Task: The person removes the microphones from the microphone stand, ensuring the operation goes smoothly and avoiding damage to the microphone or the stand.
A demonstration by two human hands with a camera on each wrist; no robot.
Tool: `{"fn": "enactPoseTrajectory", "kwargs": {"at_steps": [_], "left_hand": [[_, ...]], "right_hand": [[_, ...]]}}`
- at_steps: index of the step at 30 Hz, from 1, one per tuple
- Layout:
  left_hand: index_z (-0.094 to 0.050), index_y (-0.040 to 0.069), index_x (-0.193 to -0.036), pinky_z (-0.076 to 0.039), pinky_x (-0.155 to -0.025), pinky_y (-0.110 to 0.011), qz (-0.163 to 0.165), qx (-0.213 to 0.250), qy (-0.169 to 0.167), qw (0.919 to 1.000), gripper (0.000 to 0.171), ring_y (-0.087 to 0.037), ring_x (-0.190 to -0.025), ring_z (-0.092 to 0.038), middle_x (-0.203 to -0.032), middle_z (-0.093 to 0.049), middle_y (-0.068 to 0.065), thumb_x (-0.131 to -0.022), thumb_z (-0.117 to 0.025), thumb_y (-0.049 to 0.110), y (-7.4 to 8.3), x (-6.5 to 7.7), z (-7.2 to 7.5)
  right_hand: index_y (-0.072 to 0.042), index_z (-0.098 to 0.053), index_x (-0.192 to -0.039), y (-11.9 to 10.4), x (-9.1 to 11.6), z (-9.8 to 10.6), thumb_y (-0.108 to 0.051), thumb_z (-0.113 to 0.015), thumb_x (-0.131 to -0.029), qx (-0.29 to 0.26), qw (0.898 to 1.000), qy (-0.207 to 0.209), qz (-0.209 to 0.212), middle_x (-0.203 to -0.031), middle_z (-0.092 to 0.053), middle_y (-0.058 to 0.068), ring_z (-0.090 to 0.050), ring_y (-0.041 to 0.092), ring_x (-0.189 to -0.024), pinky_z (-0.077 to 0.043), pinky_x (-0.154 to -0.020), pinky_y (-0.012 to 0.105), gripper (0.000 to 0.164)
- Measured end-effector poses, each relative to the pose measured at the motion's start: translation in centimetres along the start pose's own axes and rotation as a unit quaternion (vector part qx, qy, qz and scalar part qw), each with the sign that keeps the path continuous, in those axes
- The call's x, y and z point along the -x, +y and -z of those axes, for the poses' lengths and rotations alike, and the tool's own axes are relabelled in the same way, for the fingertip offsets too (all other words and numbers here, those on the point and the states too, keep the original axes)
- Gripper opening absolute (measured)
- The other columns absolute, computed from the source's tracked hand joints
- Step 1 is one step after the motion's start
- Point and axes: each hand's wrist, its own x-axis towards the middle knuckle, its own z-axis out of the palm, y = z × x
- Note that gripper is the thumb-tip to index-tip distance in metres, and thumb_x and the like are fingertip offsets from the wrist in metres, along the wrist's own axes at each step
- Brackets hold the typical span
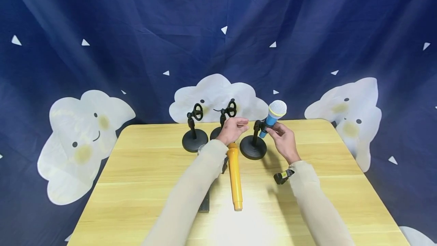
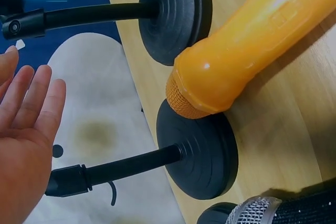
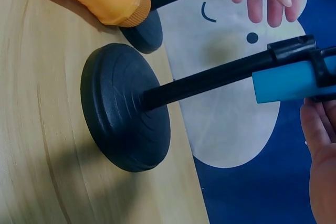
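Note:
A blue microphone [image 1: 273,116] with a white mesh head sits tilted in the clip of the right-hand black stand [image 1: 253,147]. My right hand [image 1: 285,139] pinches the microphone around the clip; the right wrist view shows its blue tail [image 3: 283,81] poking out of the clip, most of the fingers being out of frame. My left hand [image 1: 233,129] hovers left of that stand with fingers extended, holding nothing, as the left wrist view also shows. Below it, an orange microphone [image 1: 235,177] lies on the table. A black microphone [image 1: 204,203] with a silver mesh head [image 2: 254,211] is partly hidden by my left forearm.
Two more black stands with bare ring clips stand at the back, the left stand [image 1: 195,140] and the middle stand [image 2: 199,153]. They are on a light wooden table [image 1: 143,170]. Behind its far edge hangs a dark blue curtain [image 1: 143,48] with clouds.

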Motion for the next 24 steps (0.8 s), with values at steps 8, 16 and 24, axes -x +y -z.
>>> {"fn": "enactPoseTrajectory", "kwargs": {"at_steps": [8, 16, 24], "left_hand": [[-0.067, 0.006, -0.129, -0.055, -0.091, -0.027, 0.011, 0.001, 0.004, 0.9999, 0.033, -0.021, -0.113, -0.065, -0.127, -0.068, -0.007, -0.096, -0.067, 0.009, -0.1, -0.4, -0.4], [-0.069, 0.003, -0.125, -0.055, -0.091, -0.025, 0.004, 0.001, 0.018, 0.9998, 0.032, -0.021, -0.111, -0.067, -0.123, -0.07, -0.007, -0.094, -0.07, 0.008, -0.2, -0.8, -0.9], [-0.07, 0.005, -0.125, -0.056, -0.088, -0.025, 0.0, 0.011, 0.027, 0.9996, 0.031, -0.02, -0.109, -0.068, -0.121, -0.071, -0.007, -0.094, -0.071, 0.008, 0.2, -0.8, -1.4]], "right_hand": [[0.016, -0.065, -0.106, 0.1, -0.4, 0.1, 0.003, -0.066, -0.094, -0.016, 1.0, -0.022, 0.004, -0.109, -0.067, 0.029, -0.064, 0.001, -0.094, -0.05, -0.081, 0.011, 0.018], [0.015, -0.066, -0.103, 0.2, -0.7, 0.3, 0.0, -0.066, -0.095, -0.004, 0.999, -0.038, 0.014, -0.1, -0.068, 0.02, -0.066, 0.004, -0.091, -0.051, -0.079, 0.011, 0.017], [0.015, -0.064, -0.104, 1.0, -1.4, 0.5, 0.0, -0.065, -0.095, -0.012, 0.998, -0.063, 0.004, -0.1, -0.067, 0.024, -0.063, -0.002, -0.087, -0.05, -0.079, 0.011, 0.017]]}}
